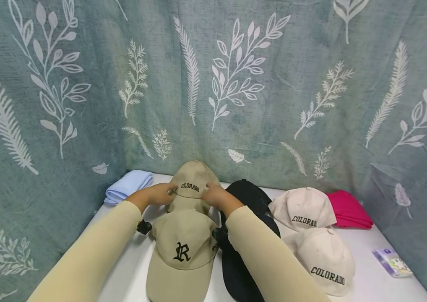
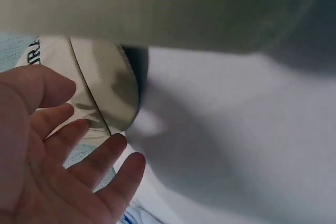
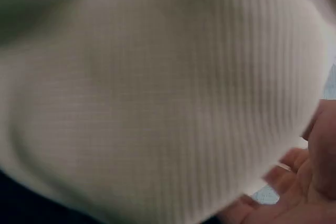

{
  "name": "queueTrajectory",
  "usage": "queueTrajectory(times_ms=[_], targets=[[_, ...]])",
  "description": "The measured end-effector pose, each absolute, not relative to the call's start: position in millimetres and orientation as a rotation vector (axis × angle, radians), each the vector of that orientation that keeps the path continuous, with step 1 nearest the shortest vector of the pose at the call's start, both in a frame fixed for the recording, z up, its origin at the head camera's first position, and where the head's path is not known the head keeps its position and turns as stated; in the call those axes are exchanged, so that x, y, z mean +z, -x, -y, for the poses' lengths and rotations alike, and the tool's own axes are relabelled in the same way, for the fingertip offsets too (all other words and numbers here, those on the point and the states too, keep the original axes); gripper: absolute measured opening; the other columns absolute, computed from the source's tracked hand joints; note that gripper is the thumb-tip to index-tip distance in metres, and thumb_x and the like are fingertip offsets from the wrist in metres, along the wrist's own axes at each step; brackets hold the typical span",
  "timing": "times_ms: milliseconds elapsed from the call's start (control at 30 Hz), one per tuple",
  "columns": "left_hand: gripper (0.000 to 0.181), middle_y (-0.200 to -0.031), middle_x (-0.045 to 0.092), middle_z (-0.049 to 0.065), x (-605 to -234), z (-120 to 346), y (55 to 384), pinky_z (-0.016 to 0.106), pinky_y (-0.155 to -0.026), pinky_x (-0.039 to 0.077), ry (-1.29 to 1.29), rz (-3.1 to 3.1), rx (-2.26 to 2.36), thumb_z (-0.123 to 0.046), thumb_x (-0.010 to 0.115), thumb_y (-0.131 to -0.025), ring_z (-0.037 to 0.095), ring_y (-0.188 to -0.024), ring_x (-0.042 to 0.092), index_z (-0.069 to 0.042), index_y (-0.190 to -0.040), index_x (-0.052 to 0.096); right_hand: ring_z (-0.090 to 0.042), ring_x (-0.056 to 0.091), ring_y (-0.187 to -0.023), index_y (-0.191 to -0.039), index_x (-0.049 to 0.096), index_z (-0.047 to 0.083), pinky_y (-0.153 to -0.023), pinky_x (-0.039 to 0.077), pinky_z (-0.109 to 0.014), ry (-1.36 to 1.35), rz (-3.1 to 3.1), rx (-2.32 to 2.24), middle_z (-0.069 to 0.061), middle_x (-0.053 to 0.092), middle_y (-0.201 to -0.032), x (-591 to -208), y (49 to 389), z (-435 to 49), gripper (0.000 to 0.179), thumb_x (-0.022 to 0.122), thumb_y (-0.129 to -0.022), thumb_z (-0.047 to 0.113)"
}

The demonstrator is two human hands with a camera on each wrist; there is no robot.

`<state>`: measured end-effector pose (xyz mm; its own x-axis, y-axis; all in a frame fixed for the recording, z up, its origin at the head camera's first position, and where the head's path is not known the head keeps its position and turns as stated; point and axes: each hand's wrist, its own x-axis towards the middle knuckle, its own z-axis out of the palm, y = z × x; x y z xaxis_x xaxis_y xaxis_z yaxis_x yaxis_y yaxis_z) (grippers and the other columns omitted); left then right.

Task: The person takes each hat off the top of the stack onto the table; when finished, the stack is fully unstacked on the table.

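At the back of the white table, a khaki cap [image 1: 195,173] with COLORADO lettering stands with its brim toward me. My left hand [image 1: 157,194] is at its left side and my right hand [image 1: 216,195] at its right. In the left wrist view the left hand [image 2: 58,156] has its fingers apart and loosely bent beside the khaki cap [image 2: 100,85], gripping nothing. A sleeve covers most of the right wrist view; part of the right hand [image 3: 302,187] shows, fingers loosely bent, nothing visible in them. In front lies another khaki cap [image 1: 187,243] with a letter R.
Black caps [image 1: 245,195] lie right of the khaki ones, partly under my right sleeve. Beyond them are cream COLORADO caps [image 1: 305,205], a folded red cloth [image 1: 349,209] and a small purple pack [image 1: 392,263]. Folded light blue cloth [image 1: 128,186] lies at the back left. A patterned curtain [image 1: 251,138] surrounds the table.
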<state>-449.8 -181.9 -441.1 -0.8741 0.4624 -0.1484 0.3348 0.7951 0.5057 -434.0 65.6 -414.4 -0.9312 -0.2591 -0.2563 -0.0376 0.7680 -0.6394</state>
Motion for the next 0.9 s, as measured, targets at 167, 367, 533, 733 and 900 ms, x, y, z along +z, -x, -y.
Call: queueTrajectory(times_ms=[167, 367, 533, 733, 900], targets=[[0.063, -0.164, 0.039, 0.023, -439.9, 183.0, 446.9, 0.056, -0.124, 0.031, -0.596, -2.707, 0.644, -0.011, 0.049, -0.104, 0.043, -0.152, 0.035, -0.004, -0.164, 0.03, -0.037, 0.037, -0.152, -0.165, 0.026, 0.005, -0.121, 0.038, -0.052, 0.384, -2.606, -0.894, -0.019, 0.038, -0.165, -417.4, 435.2, -61.8, 0.057, 0.041, -0.111, 0.019], [0.066, -0.162, 0.042, 0.023, -431.8, 179.4, 448.8, 0.052, -0.126, 0.03, -0.648, -2.658, 0.628, -0.007, 0.052, -0.098, 0.04, -0.153, 0.035, 0.003, -0.16, 0.034, -0.038, 0.029, -0.156, -0.165, 0.027, 0.006, -0.125, 0.032, -0.052, 0.407, -2.588, -0.742, -0.018, 0.034, -0.168, -420.0, 429.6, -61.0, 0.058, 0.039, -0.109, 0.017], [0.053, -0.15, 0.057, 0.02, -429.0, 178.9, 455.1, 0.048, -0.12, 0.041, -0.725, -2.665, 0.596, -0.01, 0.051, -0.098, 0.037, -0.144, 0.048, 0.002, -0.149, 0.052, -0.033, 0.056, -0.128, -0.153, 0.046, 0.001, -0.099, 0.05, -0.044, 0.375, -2.635, -0.663, -0.019, 0.054, -0.151, -415.6, 429.0, -61.3, 0.047, 0.043, -0.109, 0.016], [0.043, -0.145, 0.062, 0.016, -425.0, 180.6, 450.5, 0.051, -0.113, 0.046, -0.666, -2.661, 0.572, -0.013, 0.048, -0.102, 0.037, -0.139, 0.053, -0.005, -0.141, 0.063, -0.024, 0.06, -0.098, -0.14, 0.062, 0.002, -0.08, 0.048, -0.038, 0.404, -2.656, -0.565, -0.014, 0.065, -0.134, -411.4, 428.4, -59.0, 0.039, 0.049, -0.106, 0.017], [0.041, -0.145, 0.062, 0.016, -428.3, 186.6, 442.1, 0.052, -0.111, 0.048, -0.634, -2.661, 0.617, -0.012, 0.049, -0.103, 0.037, -0.139, 0.054, -0.004, -0.14, 0.063, -0.024, 0.063, -0.101, -0.137, 0.066, 0.004, -0.082, 0.052, -0.039, 0.436, -2.694, -0.521, -0.013, 0.068, -0.132, -415.0, 424.2, -57.9, 0.038, 0.051, -0.105, 0.021]])
